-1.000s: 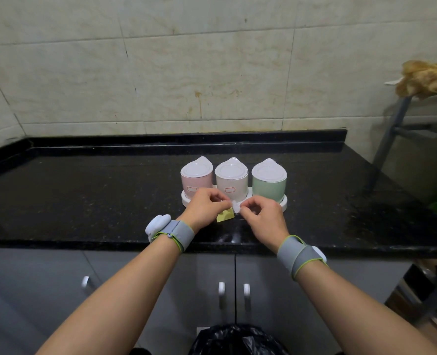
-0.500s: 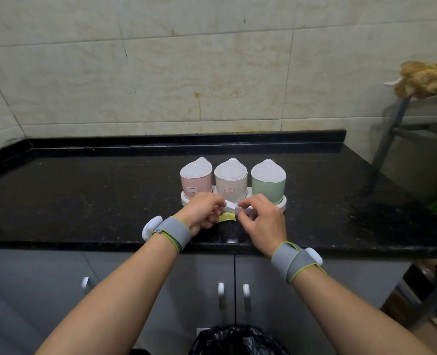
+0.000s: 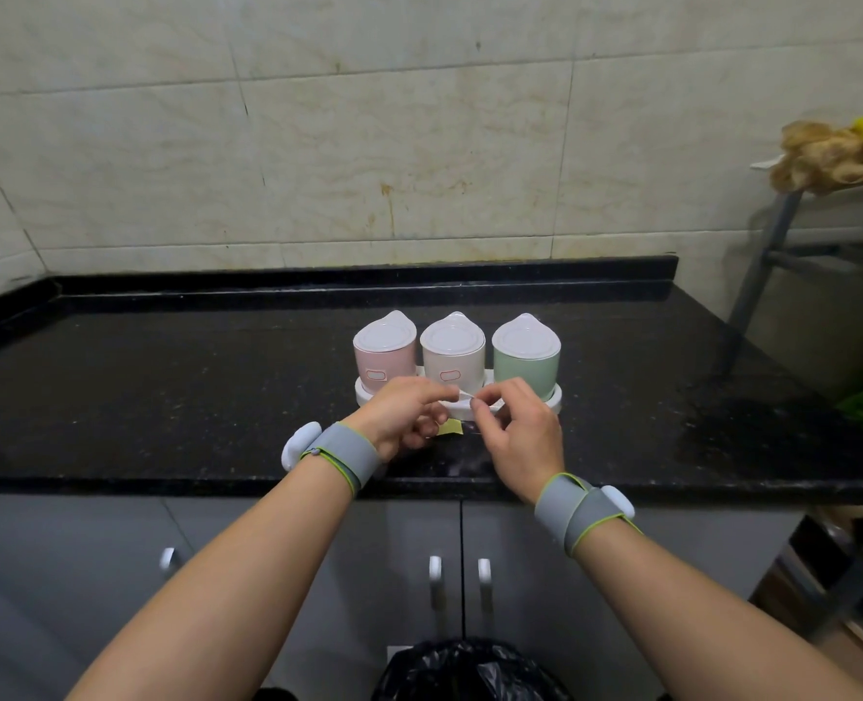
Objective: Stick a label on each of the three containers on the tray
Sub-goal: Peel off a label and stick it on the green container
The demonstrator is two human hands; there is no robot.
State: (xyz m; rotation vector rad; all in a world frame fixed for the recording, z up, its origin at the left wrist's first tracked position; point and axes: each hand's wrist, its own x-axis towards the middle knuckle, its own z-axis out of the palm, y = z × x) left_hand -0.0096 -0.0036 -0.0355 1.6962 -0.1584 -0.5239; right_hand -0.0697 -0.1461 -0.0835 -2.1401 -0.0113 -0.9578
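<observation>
Three lidded containers stand in a row on a white tray [image 3: 555,397] on the black surface [image 3: 191,397]: a pink one [image 3: 384,360] and a beige one [image 3: 453,359], each with a label on its front, and a green one [image 3: 525,364] showing none. Just in front of the tray, the left hand [image 3: 409,417] and right hand [image 3: 518,432] pinch a small pale label [image 3: 465,394] between their fingertips. A yellow backing sheet [image 3: 450,428] sits under the left hand.

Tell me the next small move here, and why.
Probably carry the label pinched between both hands to the green container and press it on; the pink container and middle container already show labels.
</observation>
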